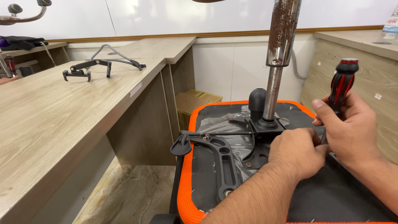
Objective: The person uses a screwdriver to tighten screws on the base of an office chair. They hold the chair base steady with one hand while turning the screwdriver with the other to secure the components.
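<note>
Left hand [299, 151] curls closed over chair base [232, 166] | right hand [352, 128] grips upright screwdriver [342, 85] beside gas cylinder [278, 62] | risk: hidden tip may slip toward left fingers.

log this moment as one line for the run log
right hand: grips screwdriver, red-black handle | left hand: rests by black mechanism plate | upturned chair seat, orange-edged | gas cylinder upright

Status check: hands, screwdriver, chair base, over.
Right hand gripping screwdriver, tip hidden. Left hand on mechanism plate of upturned seat. Gas cylinder upright beside hands, no obstruction seen.
</note>
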